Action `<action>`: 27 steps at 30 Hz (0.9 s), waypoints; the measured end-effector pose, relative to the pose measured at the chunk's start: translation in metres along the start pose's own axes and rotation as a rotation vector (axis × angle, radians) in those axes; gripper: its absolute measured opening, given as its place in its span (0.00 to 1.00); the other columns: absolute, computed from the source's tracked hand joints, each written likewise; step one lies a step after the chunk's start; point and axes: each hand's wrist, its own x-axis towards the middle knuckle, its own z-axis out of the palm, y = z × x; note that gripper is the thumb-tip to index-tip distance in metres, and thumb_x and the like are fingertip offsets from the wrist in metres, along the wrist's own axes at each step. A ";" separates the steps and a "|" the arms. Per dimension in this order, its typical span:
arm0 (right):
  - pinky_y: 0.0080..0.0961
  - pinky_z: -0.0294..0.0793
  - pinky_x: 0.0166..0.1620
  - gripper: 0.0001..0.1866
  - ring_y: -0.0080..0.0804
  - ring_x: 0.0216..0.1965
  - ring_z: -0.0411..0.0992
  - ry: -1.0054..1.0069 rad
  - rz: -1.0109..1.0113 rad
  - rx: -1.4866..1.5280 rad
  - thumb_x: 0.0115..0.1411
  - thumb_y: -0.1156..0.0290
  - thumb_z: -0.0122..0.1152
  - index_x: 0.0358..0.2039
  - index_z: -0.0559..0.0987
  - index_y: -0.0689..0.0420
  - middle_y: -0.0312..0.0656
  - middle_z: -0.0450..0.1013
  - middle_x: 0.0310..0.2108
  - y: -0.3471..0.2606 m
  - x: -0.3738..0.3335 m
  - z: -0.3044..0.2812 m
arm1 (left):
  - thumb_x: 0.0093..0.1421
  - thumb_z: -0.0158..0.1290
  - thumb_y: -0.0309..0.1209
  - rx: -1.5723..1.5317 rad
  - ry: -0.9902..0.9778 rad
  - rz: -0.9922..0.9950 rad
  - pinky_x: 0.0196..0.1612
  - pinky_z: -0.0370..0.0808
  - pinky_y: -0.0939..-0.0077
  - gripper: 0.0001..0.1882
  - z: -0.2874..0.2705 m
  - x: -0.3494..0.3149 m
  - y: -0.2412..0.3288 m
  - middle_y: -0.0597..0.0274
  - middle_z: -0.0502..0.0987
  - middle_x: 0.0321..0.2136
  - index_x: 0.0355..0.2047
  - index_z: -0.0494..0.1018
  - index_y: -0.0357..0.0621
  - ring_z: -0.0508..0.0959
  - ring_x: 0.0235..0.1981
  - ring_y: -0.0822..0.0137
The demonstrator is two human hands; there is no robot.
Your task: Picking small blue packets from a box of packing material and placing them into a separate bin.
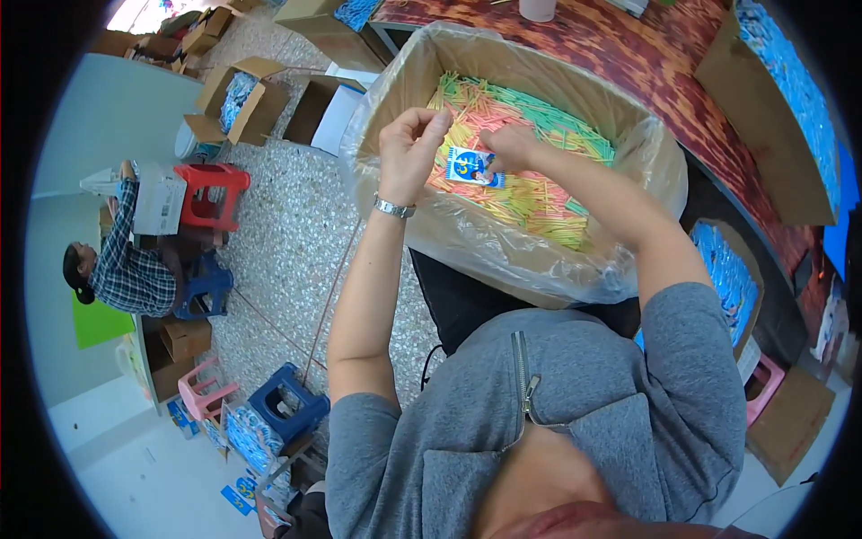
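Observation:
A large carton (660,148) lined with clear plastic stands in front of me, filled with thin short sticks (512,112) in pink, green and yellow. Above its left part is my left hand (409,153), thumb and fingers bent together; whatever they pinch is too small to make out. My right hand (510,146) reaches in over the sticks with its fingers curled down. Those fingers overlap the right end of a small white and blue packet (467,168) and appear to grip it. The packet faces up, just above or on the sticks.
A red-brown patterned table (620,45) runs behind the carton. Cartons of blue packets (781,99) stand at the right. On the left, a seated person (135,278) is beside a red stool (211,196); blue stools (287,402) and an open carton (238,101) stand on the speckled floor.

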 end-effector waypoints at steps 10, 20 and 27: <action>0.25 0.68 0.33 0.08 0.21 0.28 0.68 0.039 -0.259 0.592 0.56 0.69 0.61 0.35 0.75 0.57 0.35 0.70 0.25 0.013 0.013 -0.048 | 0.52 0.60 0.34 1.002 -0.191 0.412 0.37 0.75 0.74 0.16 -0.022 0.041 -0.024 0.51 0.80 0.30 0.37 0.77 0.36 0.81 0.33 0.61; 0.17 0.65 0.24 0.16 0.20 0.25 0.68 0.344 0.181 1.285 0.54 0.58 0.67 0.31 0.76 0.58 0.33 0.71 0.23 -0.001 0.023 -0.031 | 0.51 0.61 0.33 0.401 -0.254 -0.378 0.25 0.74 0.75 0.12 -0.029 0.058 -0.037 0.61 0.77 0.20 0.31 0.77 0.36 0.77 0.20 0.75; 0.30 0.71 0.30 0.09 0.33 0.27 0.75 0.563 0.051 0.722 0.56 0.64 0.61 0.30 0.78 0.56 0.41 0.77 0.26 -0.003 0.037 -0.024 | 0.49 0.60 0.45 1.064 -0.272 -0.114 0.34 0.75 0.64 0.20 -0.034 0.072 -0.044 0.49 0.79 0.23 0.25 0.78 0.37 0.80 0.26 0.57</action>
